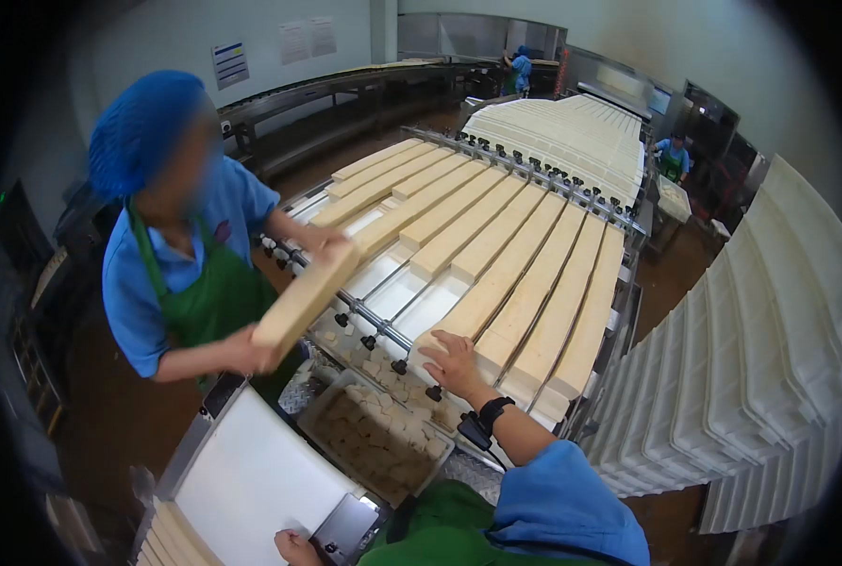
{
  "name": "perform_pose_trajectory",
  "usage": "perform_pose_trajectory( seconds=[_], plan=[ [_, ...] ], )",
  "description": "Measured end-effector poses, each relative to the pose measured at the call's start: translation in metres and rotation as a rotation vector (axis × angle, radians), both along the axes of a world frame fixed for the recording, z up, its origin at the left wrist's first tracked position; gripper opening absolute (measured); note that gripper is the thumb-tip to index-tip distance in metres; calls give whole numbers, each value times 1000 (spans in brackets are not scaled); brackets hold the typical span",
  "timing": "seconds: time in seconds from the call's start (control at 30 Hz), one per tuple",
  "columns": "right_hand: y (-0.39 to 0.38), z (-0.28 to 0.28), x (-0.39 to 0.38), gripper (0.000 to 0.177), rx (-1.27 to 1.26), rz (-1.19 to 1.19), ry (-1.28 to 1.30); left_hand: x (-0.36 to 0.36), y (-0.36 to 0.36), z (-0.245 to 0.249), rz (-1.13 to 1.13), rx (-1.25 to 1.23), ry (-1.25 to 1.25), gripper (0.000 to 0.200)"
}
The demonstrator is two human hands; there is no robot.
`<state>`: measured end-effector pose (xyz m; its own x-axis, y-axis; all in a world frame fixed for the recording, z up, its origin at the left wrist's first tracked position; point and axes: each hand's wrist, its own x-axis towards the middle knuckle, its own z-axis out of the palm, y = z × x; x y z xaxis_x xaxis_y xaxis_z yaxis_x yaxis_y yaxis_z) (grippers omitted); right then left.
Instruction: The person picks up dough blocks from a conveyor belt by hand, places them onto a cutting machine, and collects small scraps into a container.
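Note:
My right hand, fingers spread, rests on the near end of a long cream-coloured bar that looks like bread or dough. Several similar bars lie side by side on the conveyor, with thin metal guide rails between lanes. A black band with a small device is on my right wrist. Low in the view, my left hand is curled closed beside a metal plate at the edge of a white belt; nothing shows in it. Across from me, a co-worker holds another bar in both hands.
A bin of pale offcuts sits below the conveyor's near end. Black knobs line a crossbar. Stacked white ridged trays stand on my right. More bars lie at lower left. Two other people work farther back.

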<state>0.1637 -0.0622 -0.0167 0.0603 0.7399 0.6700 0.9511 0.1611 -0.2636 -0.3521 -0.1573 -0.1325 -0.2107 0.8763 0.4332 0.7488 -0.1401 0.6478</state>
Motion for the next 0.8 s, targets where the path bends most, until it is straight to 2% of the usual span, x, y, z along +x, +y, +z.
perform_pose_trajectory(
  seconds=[0.03, 0.07, 0.13, 0.23, 0.5, 0.8],
  plan=[
    [0, -2, 0, 45, -7, -16, 29, 3, 2, 2, 1, -2, -6, 4],
    [0, -3, 1, 45, -11, -16, 23, 5, 2, 5, 16, 3, -4, 5],
    [1, -4, 2, 60, 38, -73, 76, 8, 1, 5, 33, 7, -7, 7],
    [1, -3, 3, 66, -4, -93, 109, 4, 1, -1, 57, -44, 55, 8],
    [2, -6, 1, 64, -11, -108, 137, 0, 4, -8, 130, -173, 47, 11],
    [2, -4, 0, 61, 17, -97, 143, 6, 2, 0, 140, -68, 98, 7]
  ],
)
